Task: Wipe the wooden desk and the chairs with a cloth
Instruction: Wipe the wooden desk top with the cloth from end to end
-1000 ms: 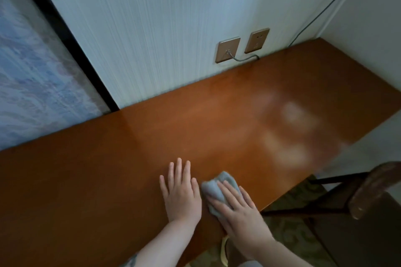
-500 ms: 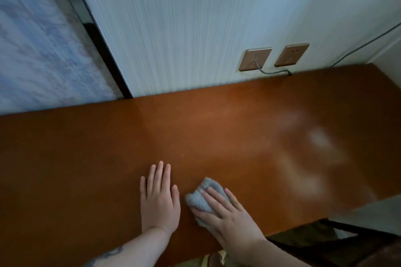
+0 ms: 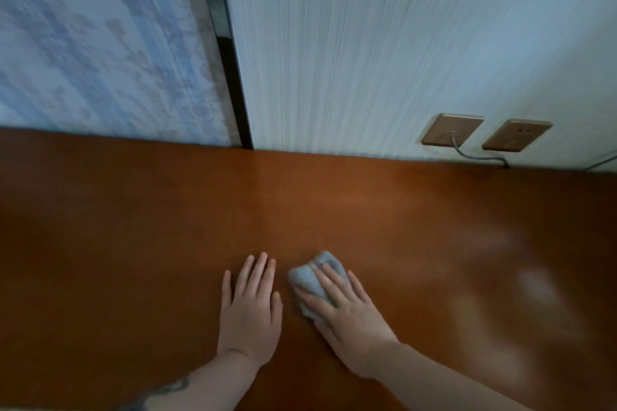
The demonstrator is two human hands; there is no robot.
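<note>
While the right hand (image 3: 347, 307) pressed the bunched grey cloth (image 3: 312, 280) flat-fingered onto the wooden desk (image 3: 133, 243), the left hand (image 3: 248, 307) lay open, palm down, just beside it! Bare wood ran wide to either side of both hands. Ahead of the fingertips, the desk's far edge met the wall, where two outlet plates (image 3: 452, 129) sat beyond the right hand.

Right hand (image 3: 347, 314) hides much of the cloth (image 3: 309, 280); desk (image 3: 133, 243) edges cropped.

Glossy reddish wooden desk (image 3: 133, 243), nubbly grey cloth (image 3: 310, 277), possibly brushed-metal socket plates (image 3: 452, 129), finely ribbed wall (image 3: 367, 43)
</note>
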